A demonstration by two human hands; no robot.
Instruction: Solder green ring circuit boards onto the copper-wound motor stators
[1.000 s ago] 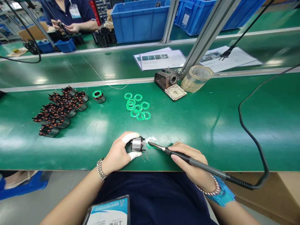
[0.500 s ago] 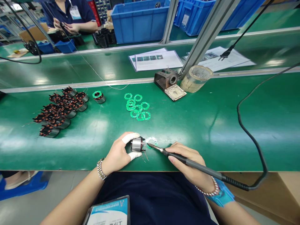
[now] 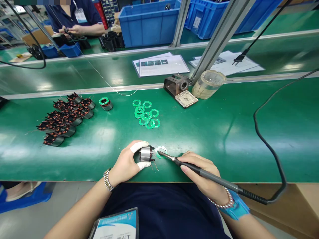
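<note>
My left hand (image 3: 128, 161), with white covers on thumb and finger, grips a motor stator (image 3: 145, 154) lying on its side, wire ends pointing right and down. In my right hand (image 3: 199, 171) is a soldering iron (image 3: 211, 176), held like a pen. Its dark tip lies over a green ring-shaped circuit board (image 3: 163, 156) just right of the stator; whether it touches a wire I cannot tell. More green ring boards (image 3: 147, 115) lie loose beyond my hands. One stator (image 3: 106, 104) at the back left carries a green ring on top.
Several stators (image 3: 64, 116) stand grouped at the left. An iron stand (image 3: 177, 84) with a pad (image 3: 186, 98) and a cloudy plastic tub (image 3: 209, 84) sit by the metal post. The iron's cable (image 3: 270, 149) loops at the right. Across the bench, a person (image 3: 77, 20) handles something small.
The soldering iron's tip has shifted slightly right, away from the stator's wire end. My left hand and the stator have stayed nearly in place. Papers on the shelf slid left.
</note>
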